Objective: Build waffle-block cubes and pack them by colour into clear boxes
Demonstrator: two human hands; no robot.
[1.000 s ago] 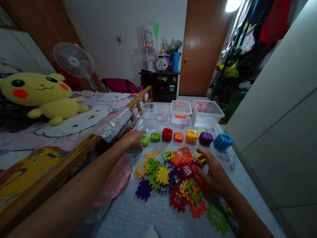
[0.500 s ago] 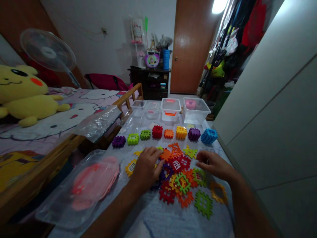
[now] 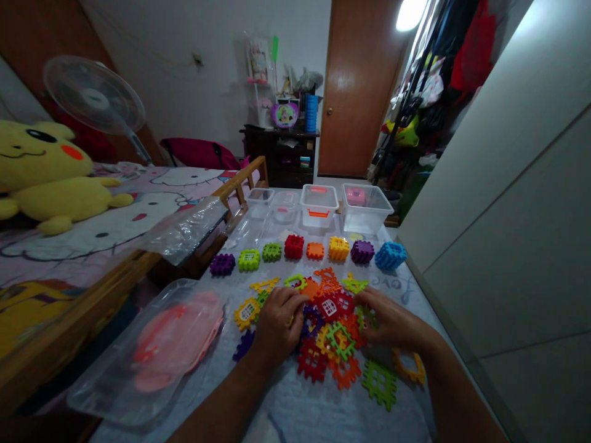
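Fingers (image 3: 288, 301) of the left hand (image 3: 276, 327) curl down on the left edge of a heap of loose waffle-block pieces (image 3: 330, 332). The right hand (image 3: 392, 324) comes in from the right, its fingertips (image 3: 369, 306) spread on top of the same heap. Neither hand is in a tight fist. Both rest on or just over the pieces, but the fingers hide what lies under them, so cannot tell if either is grasping a piece.

Heap sits between the hands on a cloth-covered counter (image 3: 295, 412). Done so far, as far as visible: eight assembled blocks (image 3: 315, 250) in a row on the far side of the heap, from a purple block (image 3: 222, 264) at left to a blue block (image 3: 390, 255) at right. Left to do: many flat pieces lying loose, among them a red window piece (image 3: 329, 307), a yellow window piece (image 3: 247, 314), and a green lattice piece (image 3: 379, 384) at the near side.

Beyond the row stand a clear tub with orange clips (image 3: 318, 205) and a clear bin (image 3: 364, 209). A clear plastic tray (image 3: 95, 384) lies at near left, with a pink item (image 3: 178, 341) under or inside it.
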